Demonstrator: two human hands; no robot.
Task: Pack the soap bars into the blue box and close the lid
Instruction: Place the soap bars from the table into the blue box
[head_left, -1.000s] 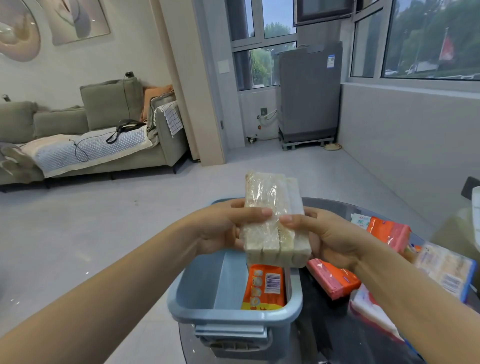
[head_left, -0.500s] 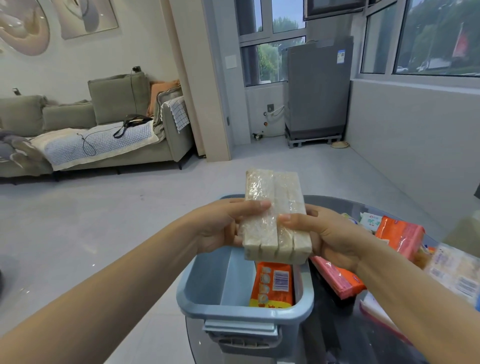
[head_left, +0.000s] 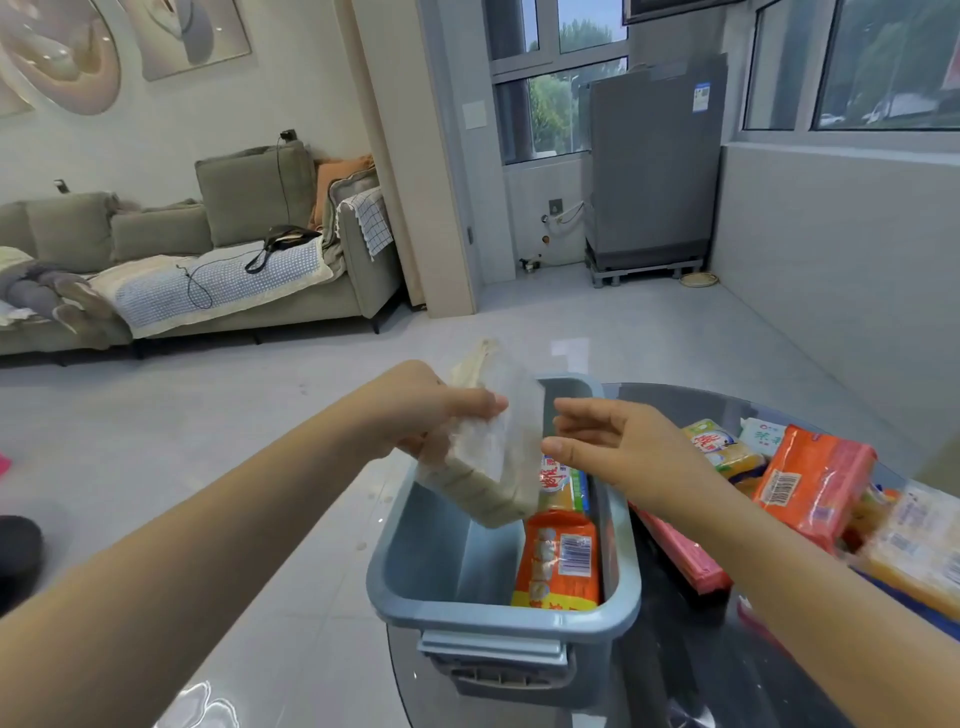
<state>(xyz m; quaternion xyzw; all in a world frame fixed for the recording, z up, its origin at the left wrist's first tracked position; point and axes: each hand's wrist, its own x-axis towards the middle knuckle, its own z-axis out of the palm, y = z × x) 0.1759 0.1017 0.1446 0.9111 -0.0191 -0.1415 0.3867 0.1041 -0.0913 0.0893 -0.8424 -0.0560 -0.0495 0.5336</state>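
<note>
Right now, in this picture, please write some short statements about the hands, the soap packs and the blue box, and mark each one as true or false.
1. The left hand holds the clear-wrapped pack of pale soap bars. True.
2. The right hand grips that pack too. False: it is open beside the pack, not holding it.
3. The blue box is empty. False: an orange soap pack already stands inside.
4. The pale pack hangs tilted over the open box. True.
5. More soap packs lie on the table right of the box. True.
</note>
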